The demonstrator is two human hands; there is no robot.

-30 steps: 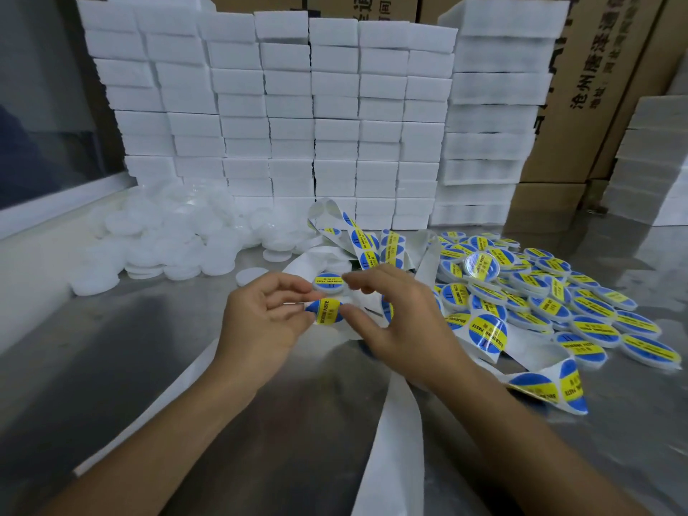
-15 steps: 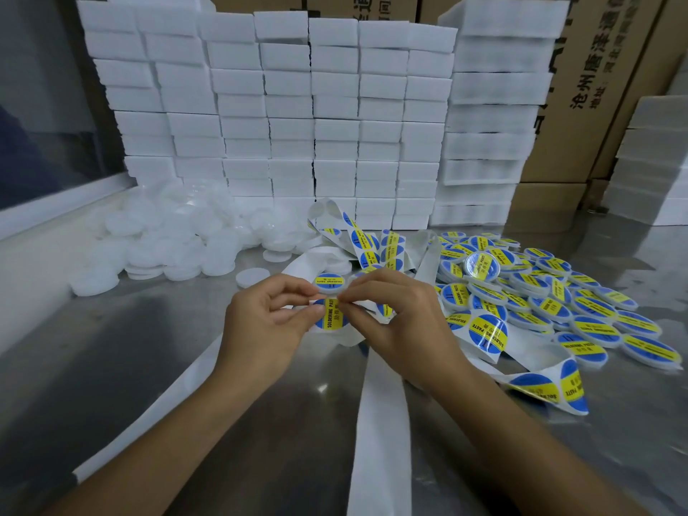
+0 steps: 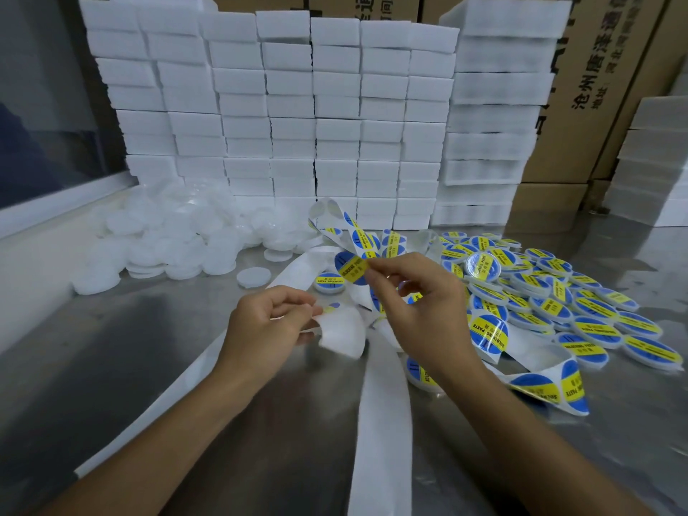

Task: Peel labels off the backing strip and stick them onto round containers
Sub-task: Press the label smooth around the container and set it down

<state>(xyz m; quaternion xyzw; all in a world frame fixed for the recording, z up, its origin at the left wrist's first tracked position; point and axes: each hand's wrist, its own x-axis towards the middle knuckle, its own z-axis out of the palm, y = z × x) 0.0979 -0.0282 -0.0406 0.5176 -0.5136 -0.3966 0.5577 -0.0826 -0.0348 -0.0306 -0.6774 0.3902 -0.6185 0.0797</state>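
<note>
Above a steel table [image 3: 156,385], the right hand [image 3: 417,292] pinches a freshly peeled blue-and-yellow label [image 3: 352,269]; the left hand [image 3: 266,324] pinches the white backing strip [image 3: 340,331]. Next, probably, comes picking a bare container [image 3: 254,277] and pressing the label on.

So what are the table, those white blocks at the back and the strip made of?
Table: likely stainless steel, brushed, with dull reflections. White blocks: probably foam, matte, soft edges. Backing strip: seemingly glossy release paper, thin, curling where the left hand pinches it.
</note>
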